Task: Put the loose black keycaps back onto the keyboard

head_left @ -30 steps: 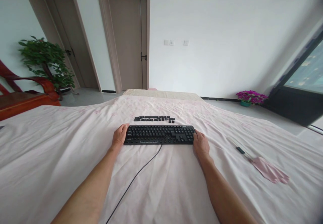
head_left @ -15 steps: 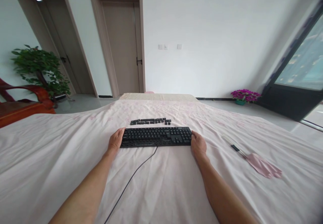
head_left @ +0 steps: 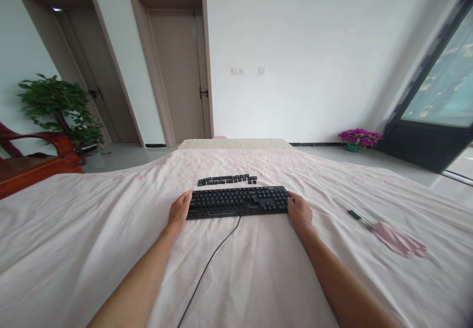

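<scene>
A black computer keyboard [head_left: 236, 201] lies across the cloth in front of me, its cable [head_left: 210, 259] running from the near edge towards me. Its nearest rows show bare sockets where keycaps are off. My left hand [head_left: 180, 208] grips the left end, thumb on top, its fingers partly hidden at the side. Around the right end closes my right hand [head_left: 299, 209] in the same way. Just beyond the keyboard lie several loose black keycaps [head_left: 225, 179] in rough rows, among them a long space bar [head_left: 222, 178].
A pale pinkish cloth [head_left: 111, 229] with folds covers the surface. To the right lie a pink cloth piece [head_left: 399, 239] and a thin wire tool with a black middle [head_left: 354, 214]. Further off are a wooden chair [head_left: 55, 150], a green plant [head_left: 61, 106] and purple flowers [head_left: 358, 138].
The view has shifted a little, so the keyboard, keycaps and both hands appear further right. Both hands keep their hold on the keyboard ends.
</scene>
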The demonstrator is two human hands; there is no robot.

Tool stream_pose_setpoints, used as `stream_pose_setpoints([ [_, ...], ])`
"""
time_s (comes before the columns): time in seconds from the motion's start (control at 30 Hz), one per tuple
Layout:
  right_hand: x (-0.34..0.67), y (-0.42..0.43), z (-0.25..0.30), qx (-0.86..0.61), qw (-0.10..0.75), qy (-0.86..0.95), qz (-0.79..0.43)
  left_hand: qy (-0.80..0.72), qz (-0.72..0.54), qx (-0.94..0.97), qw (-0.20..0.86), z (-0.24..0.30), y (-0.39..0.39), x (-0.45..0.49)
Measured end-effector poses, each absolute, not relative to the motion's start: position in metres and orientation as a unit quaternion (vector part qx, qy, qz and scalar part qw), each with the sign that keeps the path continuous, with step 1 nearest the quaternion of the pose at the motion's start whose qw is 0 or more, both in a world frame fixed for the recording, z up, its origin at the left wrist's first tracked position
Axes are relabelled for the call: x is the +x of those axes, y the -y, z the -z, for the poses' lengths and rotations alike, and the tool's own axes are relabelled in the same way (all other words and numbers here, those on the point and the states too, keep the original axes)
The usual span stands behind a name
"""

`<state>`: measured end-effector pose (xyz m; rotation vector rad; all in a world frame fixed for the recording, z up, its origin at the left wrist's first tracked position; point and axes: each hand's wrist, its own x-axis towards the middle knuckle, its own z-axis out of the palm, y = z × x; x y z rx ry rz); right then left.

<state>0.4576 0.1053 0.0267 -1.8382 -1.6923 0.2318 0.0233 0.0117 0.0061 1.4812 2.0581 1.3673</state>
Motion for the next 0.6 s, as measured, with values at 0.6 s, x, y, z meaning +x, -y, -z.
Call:
stream_pose_setpoints([
  [0.6,0.464,-0.116,-0.01,-0.67,0.345,0.651,-0.094,-0.71,-0.423,0.552,0.113,-0.013,-0.013,0.029],
])
